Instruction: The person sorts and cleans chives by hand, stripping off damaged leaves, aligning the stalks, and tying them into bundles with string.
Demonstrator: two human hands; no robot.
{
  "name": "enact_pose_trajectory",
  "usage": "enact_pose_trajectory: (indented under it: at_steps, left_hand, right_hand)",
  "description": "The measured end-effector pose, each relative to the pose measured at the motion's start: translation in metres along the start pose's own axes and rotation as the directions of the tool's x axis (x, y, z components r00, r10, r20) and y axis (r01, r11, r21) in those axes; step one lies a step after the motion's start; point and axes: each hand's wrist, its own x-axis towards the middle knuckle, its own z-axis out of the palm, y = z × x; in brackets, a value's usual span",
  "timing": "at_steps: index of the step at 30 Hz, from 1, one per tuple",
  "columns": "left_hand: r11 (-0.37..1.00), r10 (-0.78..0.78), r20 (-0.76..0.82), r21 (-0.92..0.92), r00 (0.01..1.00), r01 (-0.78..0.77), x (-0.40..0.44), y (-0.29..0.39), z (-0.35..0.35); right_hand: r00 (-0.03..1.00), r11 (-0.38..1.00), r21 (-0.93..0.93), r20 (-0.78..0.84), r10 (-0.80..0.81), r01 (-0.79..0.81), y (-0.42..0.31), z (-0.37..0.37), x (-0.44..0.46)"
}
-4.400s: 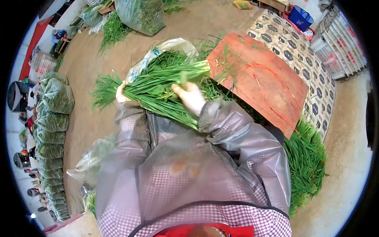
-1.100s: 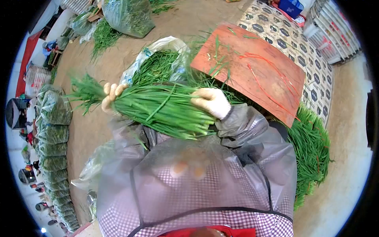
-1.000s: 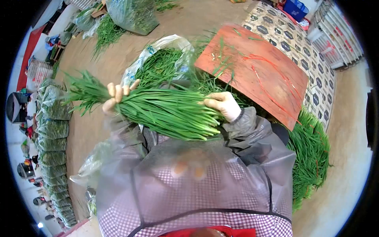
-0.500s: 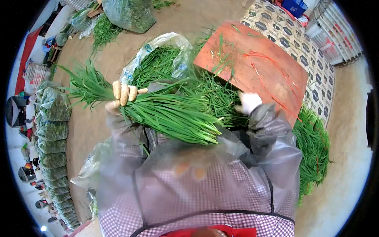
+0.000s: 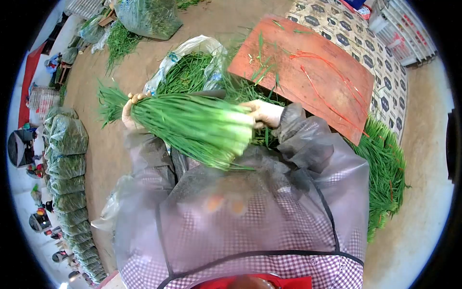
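A thick bunch of garlic chives [image 5: 192,123] lies across the front of my body, leaf tips to the left and pale stem ends to the right. My left hand [image 5: 132,113], in a pale glove, is wrapped round the leafy part. At the upper edge of the pale ends is my right hand [image 5: 265,113], also gloved, its fingers closed against the stems; the ends are blurred. Behind the bunch, an open plastic bag [image 5: 219,48] holds more loose green stalks [image 5: 187,72].
To the right stands a reddish board [image 5: 308,72] with orange ties [image 5: 332,72] and leaf scraps on it. Tied chive bunches [image 5: 385,178] are stacked beside it. Filled plastic bags [image 5: 67,137] line the left side. Another large bag [image 5: 149,19] stands at the back.
My right hand has moved left and up from beside the board to the stem ends. The bunch has shifted slightly left, and its stem ends have fanned out. My left hand keeps its hold.
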Motion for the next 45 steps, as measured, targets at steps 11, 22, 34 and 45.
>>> enact_pose_trajectory:
  at_steps: [11,22,34,45]
  left_hand:
    - [0.953,0.078,-0.472,0.294,0.878,0.073,-0.010,0.007,-0.004]
    - [0.942,-0.138,-0.483,0.205,0.865,0.265,-0.012,-0.007,0.003]
    - [0.957,-0.132,-0.467,0.170,0.874,0.236,0.000,-0.004,-0.023]
    - [0.968,-0.067,-0.494,0.179,0.867,0.177,-0.002,-0.001,-0.077]
  right_hand:
    - [0.771,0.899,-0.249,-0.622,0.136,-0.359,0.059,-0.068,-0.070]
    - [0.580,0.857,0.172,-0.797,-0.169,0.487,0.028,-0.034,-0.034]
    - [0.662,0.398,-0.917,-0.320,-0.677,-0.037,0.005,0.095,0.015]
    - [0.832,0.295,-0.780,-0.539,0.133,-0.552,0.053,0.003,-0.083]
